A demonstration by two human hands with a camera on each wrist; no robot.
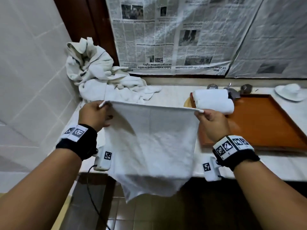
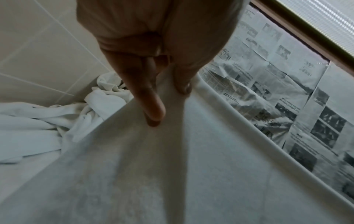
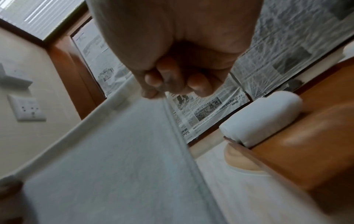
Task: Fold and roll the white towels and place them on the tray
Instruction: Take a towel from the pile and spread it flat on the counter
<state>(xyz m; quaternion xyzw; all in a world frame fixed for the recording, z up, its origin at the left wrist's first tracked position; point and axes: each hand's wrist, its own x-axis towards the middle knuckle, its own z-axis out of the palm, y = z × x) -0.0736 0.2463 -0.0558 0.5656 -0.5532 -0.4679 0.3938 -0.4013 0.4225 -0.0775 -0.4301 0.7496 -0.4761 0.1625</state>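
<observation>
Head view: left hand (image 1: 93,114) and right hand (image 1: 210,122) each pinch a top corner of a white towel (image 1: 149,143), stretched above the counter (image 1: 174,95); two rolled towels (image 1: 214,101) lie on the tray (image 1: 265,123).

I count one towel (image 1: 149,138) stretched between my two hands, left hand (image 1: 93,113) and right hand (image 1: 211,123); two rolled towels (image 1: 214,101) on one tray (image 1: 265,127); one heap of unfolded towels (image 1: 99,77), perhaps several; one saucer (image 1: 289,92).
</observation>
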